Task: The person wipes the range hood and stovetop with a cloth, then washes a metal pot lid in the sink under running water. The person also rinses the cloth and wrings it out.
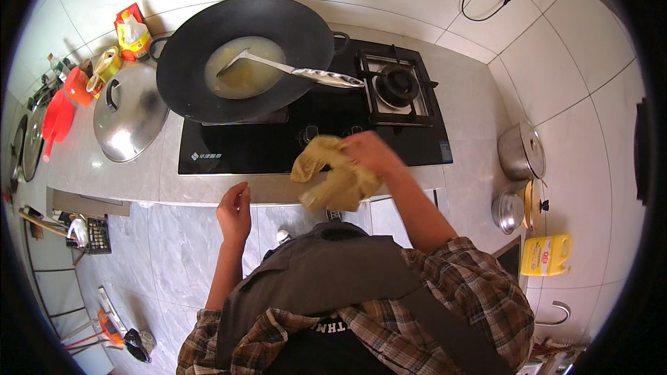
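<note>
My right hand (369, 152) grips a crumpled yellow-brown cloth (341, 179) that hangs over the front edge of the black glass gas hob (245, 151), near its two knobs. My left hand (233, 212) is empty at the counter's front edge, left of the cloth, its fingers curled close together. Above both hands, a large black wok (180, 73) sits over the left burner with cloudy, yellowish liquid (245, 83) in it. A metal spatula (323, 77) rests in the wok, its handle lying across the rim toward the right burner (397, 86).
A domed metal lid (130, 114), a red plastic ladle (57, 117) and condiment containers (134, 36) stand left of the wok. To the right are a steel pot (518, 151), a metal bowl (506, 212) and a yellow jug (544, 256). A broom (109, 329) is at lower left.
</note>
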Action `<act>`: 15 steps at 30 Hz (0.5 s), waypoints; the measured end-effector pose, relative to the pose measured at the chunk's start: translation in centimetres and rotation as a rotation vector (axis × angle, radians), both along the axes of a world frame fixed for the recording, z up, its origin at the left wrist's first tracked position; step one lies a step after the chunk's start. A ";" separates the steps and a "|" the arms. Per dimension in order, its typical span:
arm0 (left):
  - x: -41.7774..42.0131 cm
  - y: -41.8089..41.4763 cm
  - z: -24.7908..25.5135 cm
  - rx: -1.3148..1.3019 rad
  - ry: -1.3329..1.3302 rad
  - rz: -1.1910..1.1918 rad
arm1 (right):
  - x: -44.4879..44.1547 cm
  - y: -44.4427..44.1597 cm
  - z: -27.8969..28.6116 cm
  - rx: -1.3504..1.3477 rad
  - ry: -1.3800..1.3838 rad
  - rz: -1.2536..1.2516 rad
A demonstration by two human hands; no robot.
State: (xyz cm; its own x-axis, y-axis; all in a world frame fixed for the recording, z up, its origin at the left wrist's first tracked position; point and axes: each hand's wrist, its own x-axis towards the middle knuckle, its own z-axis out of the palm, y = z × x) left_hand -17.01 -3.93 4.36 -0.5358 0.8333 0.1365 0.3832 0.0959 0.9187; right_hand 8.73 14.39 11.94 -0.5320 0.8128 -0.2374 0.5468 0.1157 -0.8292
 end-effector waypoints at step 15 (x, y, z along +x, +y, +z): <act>1.9 -0.8 -0.3 -0.021 -0.022 0.020 | 2.9 5.8 -2.2 0.317 -0.883 0.014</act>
State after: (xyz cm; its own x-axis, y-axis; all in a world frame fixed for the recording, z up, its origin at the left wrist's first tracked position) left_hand -15.10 -4.70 4.11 -0.5548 0.8250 0.1073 0.3611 0.1225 0.9245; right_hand 11.62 20.22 9.75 -0.2749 0.9035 -0.3288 0.9601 0.2765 -0.0430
